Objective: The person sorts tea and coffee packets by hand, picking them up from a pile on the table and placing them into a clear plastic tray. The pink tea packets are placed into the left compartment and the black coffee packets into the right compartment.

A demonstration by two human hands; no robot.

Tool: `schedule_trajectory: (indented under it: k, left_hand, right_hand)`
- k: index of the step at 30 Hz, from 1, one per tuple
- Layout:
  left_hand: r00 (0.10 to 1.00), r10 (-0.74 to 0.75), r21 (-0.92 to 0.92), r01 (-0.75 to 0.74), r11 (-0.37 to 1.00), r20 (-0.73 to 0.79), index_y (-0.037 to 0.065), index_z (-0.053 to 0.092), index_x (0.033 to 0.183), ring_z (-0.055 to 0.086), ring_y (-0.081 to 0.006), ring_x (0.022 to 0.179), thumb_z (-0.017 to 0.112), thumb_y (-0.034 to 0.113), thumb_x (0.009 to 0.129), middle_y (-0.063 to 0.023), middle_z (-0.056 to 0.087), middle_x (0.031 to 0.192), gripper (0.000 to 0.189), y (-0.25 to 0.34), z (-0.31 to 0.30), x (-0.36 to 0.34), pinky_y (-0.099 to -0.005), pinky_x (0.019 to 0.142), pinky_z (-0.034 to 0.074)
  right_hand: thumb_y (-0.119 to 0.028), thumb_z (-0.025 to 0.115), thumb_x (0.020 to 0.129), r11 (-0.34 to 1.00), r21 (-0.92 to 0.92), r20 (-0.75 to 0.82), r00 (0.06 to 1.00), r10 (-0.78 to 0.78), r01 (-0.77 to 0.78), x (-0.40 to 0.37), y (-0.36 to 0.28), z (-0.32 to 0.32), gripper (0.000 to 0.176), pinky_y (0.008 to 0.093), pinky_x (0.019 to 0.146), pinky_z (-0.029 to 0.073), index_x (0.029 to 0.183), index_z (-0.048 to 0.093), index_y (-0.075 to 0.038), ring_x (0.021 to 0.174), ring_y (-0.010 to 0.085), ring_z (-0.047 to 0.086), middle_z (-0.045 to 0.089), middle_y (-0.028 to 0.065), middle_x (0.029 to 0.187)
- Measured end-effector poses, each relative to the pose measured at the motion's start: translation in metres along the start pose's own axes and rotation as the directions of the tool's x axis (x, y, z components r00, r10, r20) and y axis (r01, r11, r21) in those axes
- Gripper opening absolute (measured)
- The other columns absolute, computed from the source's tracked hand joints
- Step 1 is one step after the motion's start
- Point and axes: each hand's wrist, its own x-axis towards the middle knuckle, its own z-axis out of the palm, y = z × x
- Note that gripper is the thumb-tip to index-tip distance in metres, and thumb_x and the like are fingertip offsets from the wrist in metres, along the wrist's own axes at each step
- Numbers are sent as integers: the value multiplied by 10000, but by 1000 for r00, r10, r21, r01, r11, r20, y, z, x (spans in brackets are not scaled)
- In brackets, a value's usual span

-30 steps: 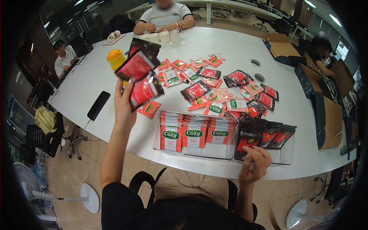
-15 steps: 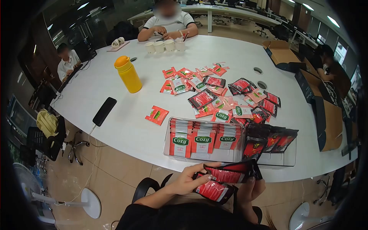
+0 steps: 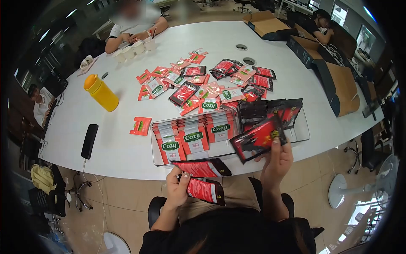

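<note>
My left hand (image 3: 178, 188) is closed on red-and-black sachets (image 3: 206, 190), at least two of them, held over my lap at the table's front edge. In my right hand (image 3: 277, 158) a black-and-red sachet (image 3: 258, 139) is pinched by its end and tilted, in front of the clear plastic tray (image 3: 305, 136). Upright rows of red Cozy sachets (image 3: 193, 137) fill the tray's left side. Black sachets (image 3: 292, 111) stand in its right side, partly hidden behind the one in my right hand. Beyond the tray lies a loose pile of Cozy and black sachets (image 3: 184, 94).
A single Cozy sachet (image 3: 140, 126) lies left of the tray. Farther left are a phone (image 3: 89, 142) on a cable and a yellow bottle (image 3: 101, 93). Paper cups (image 3: 138, 47) stand before a seated person. Open cardboard boxes (image 3: 338, 86) line the right edge.
My hands have moved apart. My right hand now holds one sachet up beside the tray, while my left keeps the others lower left. The camera view has turned to the right.
</note>
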Motion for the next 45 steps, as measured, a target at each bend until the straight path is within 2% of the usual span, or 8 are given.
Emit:
schedule_trajectory:
  k: [4,10,18,25,30,35,38,45]
  left_hand:
    - [991,134,119,-130,984,-24,-35,568,1015,543,-127,867,533,163,924,-86,605,960,221,-5,-10,-7,-280,815,420]
    - [996,86,-51,-86,995,-7,-47,550,973,576,-141,839,521,159,932,-99,600,915,212,-8,-7,-7,-280,769,464]
    - [997,65,6,-66,998,35,-38,559,1019,590,-151,863,570,106,894,-122,620,961,192,-15,-14,-9,-277,794,465]
    - [988,146,129,-150,980,40,-28,585,1033,597,-139,890,655,30,772,-109,637,985,277,-3,-6,-5,-263,824,456]
    - [991,130,119,-134,984,43,-37,584,1041,594,-137,882,595,26,827,-113,639,998,224,-4,-2,-3,-259,816,453]
    - [988,128,141,-140,980,87,-47,585,1050,592,-131,879,513,8,875,-115,643,985,197,-4,-2,-2,-255,804,454]
    - [986,102,141,-120,983,132,-51,588,1047,594,-133,883,508,1,874,-116,644,983,197,-4,-1,-1,-254,805,457]
    - [979,55,146,-84,986,194,-53,597,1041,602,-151,916,494,-41,848,-126,648,1000,219,-8,4,8,-262,828,461]
  right_hand:
    - [-74,488,939,916,-118,-226,888,-400,383,24,-4,-25,204,228,553,531,1079,485,74,680,115,619,587,108,954]
    - [-9,515,916,701,-541,10,837,-548,465,60,-22,-64,132,235,746,481,1022,552,60,846,109,572,596,80,936]
    - [-45,622,815,525,-701,440,872,-213,482,81,-43,-60,128,233,589,316,934,622,2,677,92,441,577,24,792]
    - [-17,615,812,433,-713,474,834,-280,551,78,-64,-47,143,259,607,367,951,625,14,671,143,456,576,62,765]
    - [-5,621,810,623,-606,573,815,-90,495,74,-46,-32,165,247,619,417,975,619,-1,656,152,499,605,73,829]
    - [-46,746,671,546,-694,629,765,141,470,74,-39,-17,488,292,700,459,1129,578,-76,793,183,543,568,65,1070]
    - [-69,792,576,237,-618,765,642,-38,750,82,-44,-9,696,349,829,453,1221,539,-137,991,238,523,485,60,1252]
    - [-187,876,407,143,-479,865,437,246,866,104,-28,9,1207,476,1104,243,1431,243,-100,1260,310,361,365,102,1370]
